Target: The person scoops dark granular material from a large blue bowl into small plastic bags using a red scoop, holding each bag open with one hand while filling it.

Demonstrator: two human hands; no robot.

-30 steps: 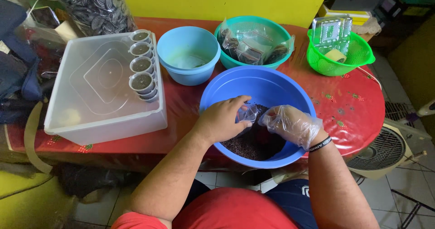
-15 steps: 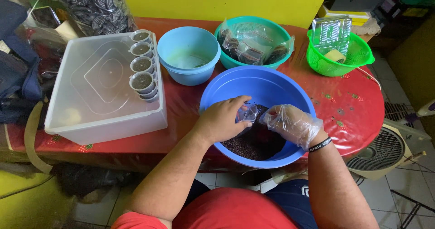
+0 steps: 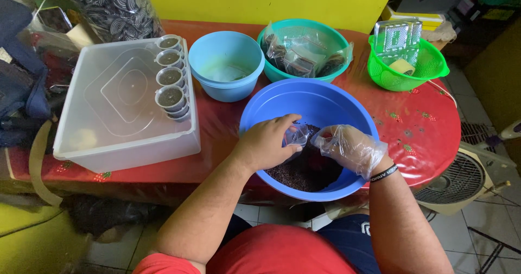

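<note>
Small clear plastic bag (image 3: 297, 135), pinched at its top by the bare left hand (image 3: 266, 144), hangs inside the big blue basin (image 3: 260, 111) at the near edge of the table (image 3: 429, 127). The left hand's fingers curl over the bag's mouth, thumb and forefinger closed on the film. The right hand (image 3: 350, 148) wears a thin see-through glove and sits just beside the bag, its fingertips bunched together and pointing toward the bag's opening; whether they hold any of the grains I cannot tell. A dark band circles the right wrist. Under both hands lies a heap of dark, fine grains (image 3: 309, 171) filling the bottom of the basin.

Behind the basin stands a smaller light-blue bowl (image 3: 225, 62), and beside that a teal bowl (image 3: 325, 76) holding several filled clear bags. At the far right a green mesh basket (image 3: 407, 70) carries clear plastic lidded trays and a pale roll. On the left a white translucent plastic bin (image 3: 125, 111) rests upside down or lidded, I cannot tell which, with a row of small filled cups (image 3: 171, 87) lined along its right edge. A red cloth with small printed motifs covers the table. A white fan (image 3: 461, 182) stands on the floor at the right.
</note>
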